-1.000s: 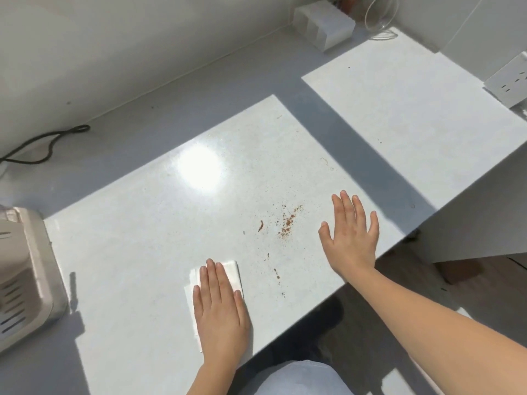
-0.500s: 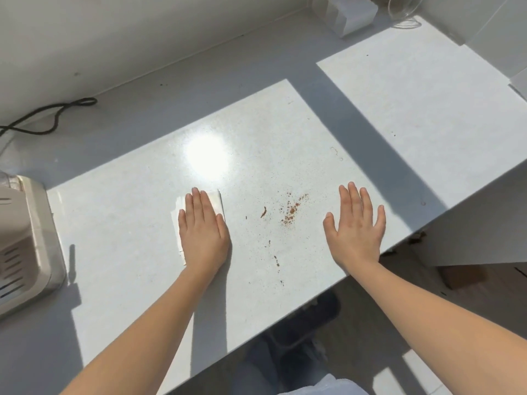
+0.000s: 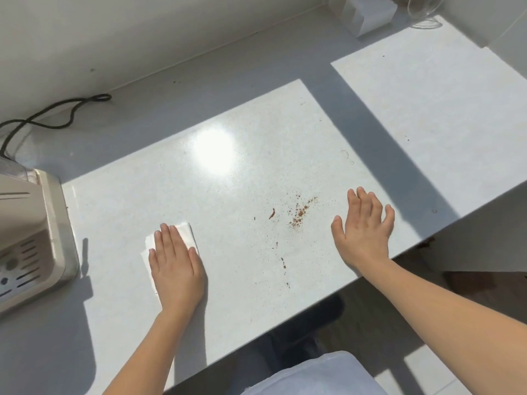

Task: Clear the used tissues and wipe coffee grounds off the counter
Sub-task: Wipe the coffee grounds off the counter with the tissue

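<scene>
1. The coffee grounds (image 3: 299, 213) are a small reddish-brown scatter on the white counter (image 3: 256, 132). They're thickest in one little clump, and a thin trail of specks runs from it toward the counter's front edge.
2. The left hand (image 3: 176, 269) is well to the left of the grounds. It lies flat with the fingers straight and together, pressing down on a tissue (image 3: 186, 230). It isn't gripping the tissue, it's just palm on top.
3. The tissue is plain white and looks folded into a flat pad. Only its far corner and left edge poke out from under the hand.
4. The right hand (image 3: 363, 232) is just to the right of the grounds, wide open with the fingers loosely spread and nothing in it. I honestly can't tell if it's touching the counter or hovering.
5. Way off to the left of the grounds there's a beige machine (image 3: 31, 232) with a slotted tray, and a black cable (image 3: 57, 112) loops behind it.
6. Far back and right of the grounds, at the top edge, there's a white box (image 3: 368, 12) next to something made of clear glass (image 3: 425, 10).
</scene>
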{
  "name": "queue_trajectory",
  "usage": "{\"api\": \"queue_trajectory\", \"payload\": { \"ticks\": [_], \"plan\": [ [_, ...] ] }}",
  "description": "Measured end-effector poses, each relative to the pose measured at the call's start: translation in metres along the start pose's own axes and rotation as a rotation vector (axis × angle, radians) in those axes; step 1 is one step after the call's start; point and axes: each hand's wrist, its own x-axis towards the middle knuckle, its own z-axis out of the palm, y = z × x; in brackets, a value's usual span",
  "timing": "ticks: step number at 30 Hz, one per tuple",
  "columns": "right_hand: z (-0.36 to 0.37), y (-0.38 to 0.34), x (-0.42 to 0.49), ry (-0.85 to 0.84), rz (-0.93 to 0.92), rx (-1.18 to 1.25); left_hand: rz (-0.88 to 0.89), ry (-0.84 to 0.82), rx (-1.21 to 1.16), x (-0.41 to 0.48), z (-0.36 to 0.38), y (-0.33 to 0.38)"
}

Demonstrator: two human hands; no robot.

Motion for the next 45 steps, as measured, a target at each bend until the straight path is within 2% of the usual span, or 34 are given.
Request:
{"api": "queue_trajectory", "payload": {
  "ticks": [5,8,10,20,29,33,36,41,45],
  "plan": [
    [-0.004,-0.001,0.001,0.037,-0.006,0.069,-0.109,0.056,-0.001,0.099,-0.006,0.021],
    [-0.008,-0.002,0.001,0.019,-0.004,0.085,-0.007,0.032,0.008,0.147,-0.007,0.051],
    [-0.010,-0.001,0.001,-0.004,0.001,0.083,0.176,-0.009,0.025,0.168,-0.005,0.076],
    [-0.018,-0.004,0.004,-0.083,0.036,0.035,1.365,-0.310,0.312,0.217,0.009,0.176],
    [-0.021,-0.004,0.004,-0.104,0.063,0.005,1.892,-0.406,0.273,0.144,0.028,0.218],
    [-0.019,-0.003,0.004,-0.102,0.054,0.033,1.972,-0.428,0.295,0.143,0.025,0.213],
    [-0.017,-0.003,0.003,-0.099,0.054,0.047,1.948,-0.453,0.288,0.141,0.021,0.199],
    [-0.015,-0.002,0.002,-0.096,0.053,0.055,1.793,-0.479,0.276,0.134,0.012,0.167],
    [-0.014,-0.002,0.001,-0.083,0.038,0.041,1.574,-0.487,0.265,0.114,0.006,0.137]
  ]
}}
